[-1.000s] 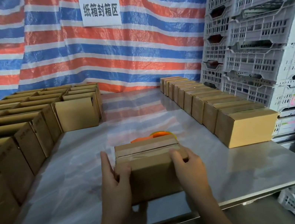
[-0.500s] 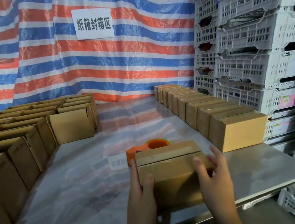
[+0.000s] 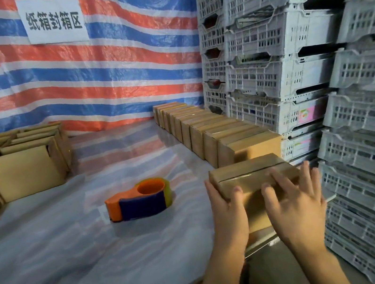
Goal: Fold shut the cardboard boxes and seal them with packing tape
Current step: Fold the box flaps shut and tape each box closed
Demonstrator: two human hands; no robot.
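Head view: a small brown cardboard box [image 3: 249,176], flaps closed and a strip of clear tape along its top seam, is located at the front right corner of the glossy grey table [image 3: 75,247], just in front of the nearest unit of a row of closed brown cardboard boxes [image 3: 217,132]. That row runs along the right edge of the table toward the back right corner. Whether the held box rests on the table surface or is lifted clear of it cannot be determined. The left hand [image 3: 228,212] grips the left end of the box, thumb on the near face and fingers curled round the end. The right hand [image 3: 293,201] lies against the right part of the box with fingers spread and nearly straight, thumb on the near face; it is motion-blurred. An orange tape dispenser with a dark blue side panel [image 3: 139,200] lies on the table near the middle, apart from the box and to its left. Open-topped brown cardboard boxes [image 3: 23,174] occupy the left edge and back left corner. A red, blue and white striped tarpaulin [image 3: 119,66] hangs behind the table and carries a white printed sign [image 3: 53,20]. Stacked grey perforated plastic crates [image 3: 290,50] stand beyond the right edge.
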